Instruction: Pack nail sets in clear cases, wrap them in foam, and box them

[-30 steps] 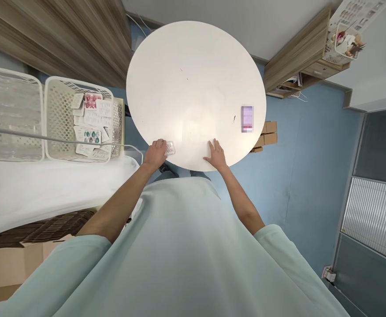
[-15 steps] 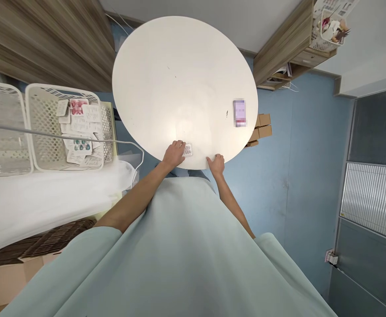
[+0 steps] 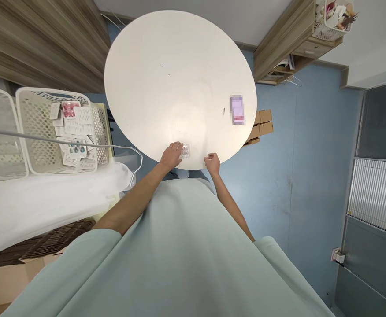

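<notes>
A small clear plastic case (image 3: 185,151) with several small pinkish pieces in it lies flat near the front edge of the round white table (image 3: 153,48). My left hand (image 3: 172,156) grips the case's left side, its fingertips covering that edge. To the right of the case, apart from it, my right hand (image 3: 212,164) is at the table's front edge with its fingers bent in and pressed together. Whatever may be between those fingertips is too small to make out.
A blurred purple phone-like object (image 3: 237,109) lies at the table's right. To the left, a white basket (image 3: 41,127) holds cards with pink and green sets, and a grey cable (image 3: 120,146) crosses in front of it. Cardboard boxes (image 3: 265,122) sit on the blue floor.
My right hand's thumb and fingers, spread before, have closed together. My left hand stays at the case. The whole view has shifted slightly.
</notes>
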